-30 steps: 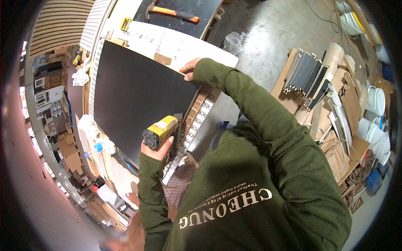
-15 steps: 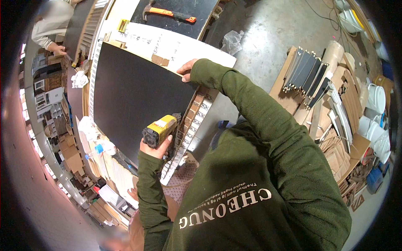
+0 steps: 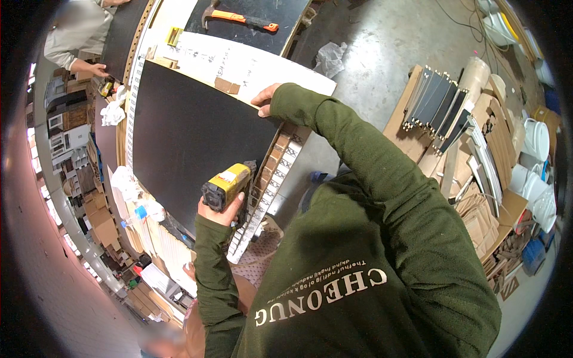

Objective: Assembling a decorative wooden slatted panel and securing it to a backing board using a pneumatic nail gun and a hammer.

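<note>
My left hand [image 3: 219,213] is wrapped round a yellow-and-black power tool [image 3: 230,182]; its exact kind is unclear from above. The tool's front end meets the near right edge of a black panel [image 3: 191,113], and I cannot tell whether it touches. At the panel's far right corner, my right hand [image 3: 267,100] pinches the edge between thumb and fingers. Brown blocks and a white patterned strip [image 3: 277,173] run along the panel's right side, partly under it. A small brown block [image 3: 227,85] lies just beyond the far edge.
On the white board [image 3: 256,65] beyond are a hammer [image 3: 239,18] and a yellow piece [image 3: 173,36]. Another person's hand [image 3: 98,70] is at a dark panel, upper left. A bottle [image 3: 149,212] lies left. Dark strips [image 3: 433,104] and buckets [image 3: 534,137] stand right.
The other person's dark panel at the upper left has tilted, so more of its face and a dotted edge show. My hands and the power tool have hardly moved.
</note>
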Tool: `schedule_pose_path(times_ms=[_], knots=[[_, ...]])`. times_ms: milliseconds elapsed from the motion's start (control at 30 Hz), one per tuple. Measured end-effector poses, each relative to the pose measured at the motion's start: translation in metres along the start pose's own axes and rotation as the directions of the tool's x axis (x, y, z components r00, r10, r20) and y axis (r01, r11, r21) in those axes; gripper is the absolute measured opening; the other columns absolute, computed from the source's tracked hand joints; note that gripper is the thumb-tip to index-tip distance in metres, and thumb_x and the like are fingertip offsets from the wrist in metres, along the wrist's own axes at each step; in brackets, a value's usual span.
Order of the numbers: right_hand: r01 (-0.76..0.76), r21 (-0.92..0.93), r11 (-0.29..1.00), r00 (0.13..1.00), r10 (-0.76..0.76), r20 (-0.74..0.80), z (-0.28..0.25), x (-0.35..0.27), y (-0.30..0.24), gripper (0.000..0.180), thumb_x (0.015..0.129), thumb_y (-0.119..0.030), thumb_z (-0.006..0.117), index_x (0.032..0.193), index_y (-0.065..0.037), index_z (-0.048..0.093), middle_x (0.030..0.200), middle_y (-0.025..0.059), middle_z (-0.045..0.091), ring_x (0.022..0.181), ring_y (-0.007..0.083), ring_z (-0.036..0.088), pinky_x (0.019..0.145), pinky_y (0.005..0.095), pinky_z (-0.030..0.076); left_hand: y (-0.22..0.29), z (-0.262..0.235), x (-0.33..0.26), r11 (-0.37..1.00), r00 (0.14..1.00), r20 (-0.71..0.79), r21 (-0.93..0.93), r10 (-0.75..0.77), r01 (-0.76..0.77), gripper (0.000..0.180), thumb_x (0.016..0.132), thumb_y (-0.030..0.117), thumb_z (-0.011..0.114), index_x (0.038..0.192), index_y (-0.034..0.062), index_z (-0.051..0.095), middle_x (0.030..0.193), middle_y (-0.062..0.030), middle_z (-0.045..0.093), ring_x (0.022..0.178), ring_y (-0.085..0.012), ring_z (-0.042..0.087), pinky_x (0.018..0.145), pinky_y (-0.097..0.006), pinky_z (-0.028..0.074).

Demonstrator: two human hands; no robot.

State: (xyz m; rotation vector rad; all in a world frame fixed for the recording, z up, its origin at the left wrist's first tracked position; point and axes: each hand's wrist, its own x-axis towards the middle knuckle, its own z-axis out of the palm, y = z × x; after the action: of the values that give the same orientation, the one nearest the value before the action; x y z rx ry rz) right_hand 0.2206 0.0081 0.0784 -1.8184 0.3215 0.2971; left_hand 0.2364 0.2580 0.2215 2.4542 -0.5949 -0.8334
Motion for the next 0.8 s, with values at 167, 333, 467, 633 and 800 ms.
schedule_pose_path(times_ms=[167, 333, 467, 633, 800], knots=[[-0.024, 0.022, 0.999, 1.000, 0.023, 0.010, 0.000, 0.000, 0.001, 0.040, 0.077, -0.023, 0.065, 0.116, -0.018, 0.058, 0.111, 0.0046, 0.060, 0.103, 0.0203, 0.055, 0.091, 0.0340, 0.040, 0.005, 0.000, 0.000, 0.999, 0.999, 0.012, 0.028, -0.039, 0.039, 0.042, 0.073, 0.025, 0.069, 0.102, -0.0025, 0.057, 0.080, -0.0099, 0.063, 0.056, -0.0122, 0.059, 0.046, -0.024, 0.049], [0.018, 0.028, 0.999, 1.000, -0.018, 0.006, 0.002, 0.004, 0.006, 0.040, 0.077, -0.022, 0.065, 0.116, -0.018, 0.058, 0.111, 0.0045, 0.061, 0.102, 0.0197, 0.056, 0.091, 0.0339, 0.040, -0.001, -0.001, 0.001, 0.992, 0.992, 0.050, -0.043, -0.114, 0.116, 0.040, 0.073, 0.024, 0.069, 0.102, -0.0029, 0.057, 0.080, -0.0105, 0.063, 0.056, -0.0121, 0.059, 0.044, -0.024, 0.048], [-0.008, 0.037, 0.999, 1.000, 0.007, 0.018, 0.001, 0.003, 0.002, 0.040, 0.076, -0.022, 0.065, 0.116, -0.018, 0.058, 0.111, 0.0046, 0.061, 0.103, 0.0200, 0.056, 0.091, 0.0339, 0.040, -0.003, -0.002, 0.001, 0.995, 0.994, 0.054, 0.036, -0.092, 0.090, 0.040, 0.073, 0.024, 0.068, 0.101, -0.0023, 0.058, 0.083, -0.0109, 0.064, 0.063, -0.0150, 0.061, 0.054, -0.027, 0.050], [-0.040, 0.066, 0.997, 0.998, 0.037, 0.044, -0.001, 0.005, 0.002, 0.041, 0.076, -0.022, 0.066, 0.115, -0.018, 0.058, 0.112, 0.0054, 0.060, 0.103, 0.0211, 0.055, 0.092, 0.0340, 0.040, -0.003, -0.004, 0.004, 0.990, 0.999, 0.043, 0.135, 0.025, -0.030, 0.042, 0.073, 0.024, 0.069, 0.104, -0.0015, 0.058, 0.088, -0.0115, 0.064, 0.078, -0.0199, 0.063, 0.071, -0.031, 0.050], [-0.003, 0.046, 0.999, 1.000, 0.002, 0.019, -0.002, 0.002, -0.001, 0.042, 0.074, -0.022, 0.067, 0.116, -0.017, 0.058, 0.112, 0.0074, 0.060, 0.102, 0.0226, 0.055, 0.091, 0.0338, 0.040, 0.010, -0.003, 0.001, 0.995, 0.996, 0.018, -0.042, 0.090, -0.089, 0.042, 0.074, 0.021, 0.068, 0.107, -0.0019, 0.055, 0.087, -0.0097, 0.063, 0.070, -0.0158, 0.061, 0.062, -0.028, 0.050]])
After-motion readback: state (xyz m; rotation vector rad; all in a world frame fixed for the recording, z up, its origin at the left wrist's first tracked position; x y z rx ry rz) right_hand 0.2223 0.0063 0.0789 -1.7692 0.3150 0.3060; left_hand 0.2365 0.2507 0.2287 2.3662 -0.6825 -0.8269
